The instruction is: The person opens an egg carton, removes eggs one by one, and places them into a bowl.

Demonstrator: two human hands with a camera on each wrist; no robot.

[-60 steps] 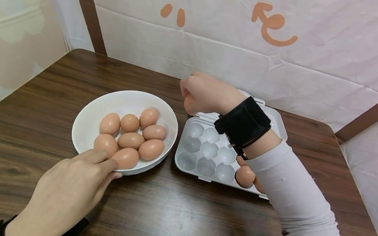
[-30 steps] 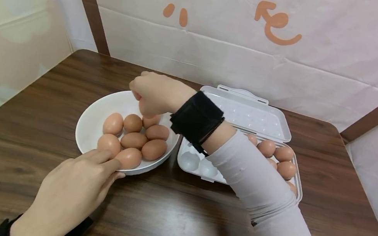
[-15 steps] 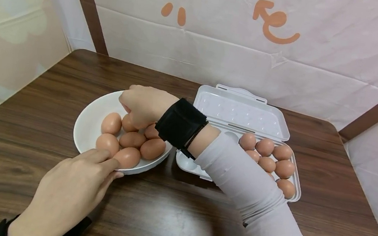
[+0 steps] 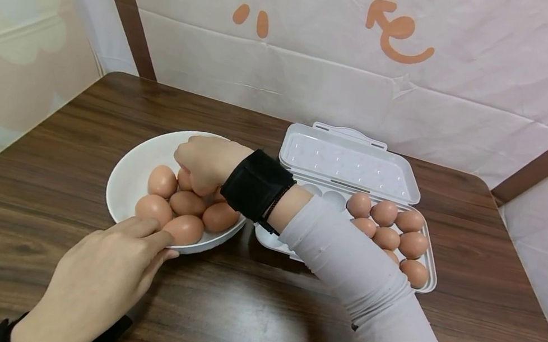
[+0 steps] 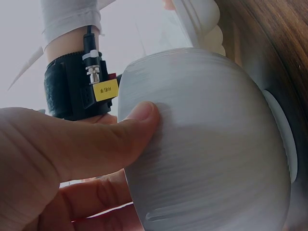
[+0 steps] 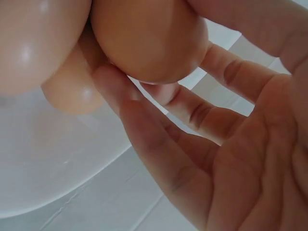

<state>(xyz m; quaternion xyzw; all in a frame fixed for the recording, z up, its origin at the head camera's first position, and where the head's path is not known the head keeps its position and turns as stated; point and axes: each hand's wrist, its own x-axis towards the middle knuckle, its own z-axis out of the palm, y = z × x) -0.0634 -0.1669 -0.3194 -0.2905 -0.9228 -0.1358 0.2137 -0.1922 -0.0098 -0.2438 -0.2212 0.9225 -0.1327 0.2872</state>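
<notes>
On the worktop (image 4: 257,316) the bowl (image 4: 133,175) sits left of the egg tray (image 4: 427,267), the two just beside each other. Eggs (image 4: 188,204) lie in the bowl; more eggs (image 4: 388,237) fill the tray's right end. The tray's lid (image 4: 348,165) lies open behind it, toward the wall (image 4: 412,113).

Right hand (image 6: 231,159) fingers (image 6: 139,125) curled round a brown egg (image 6: 149,36) over white bowl (image 6: 53,159)

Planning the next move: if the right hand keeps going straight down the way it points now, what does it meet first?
The right hand points down into the white bowl. Its fingers already curl around a brown egg, so it would likely meet that egg first, then probably the eggs beneath.
</notes>
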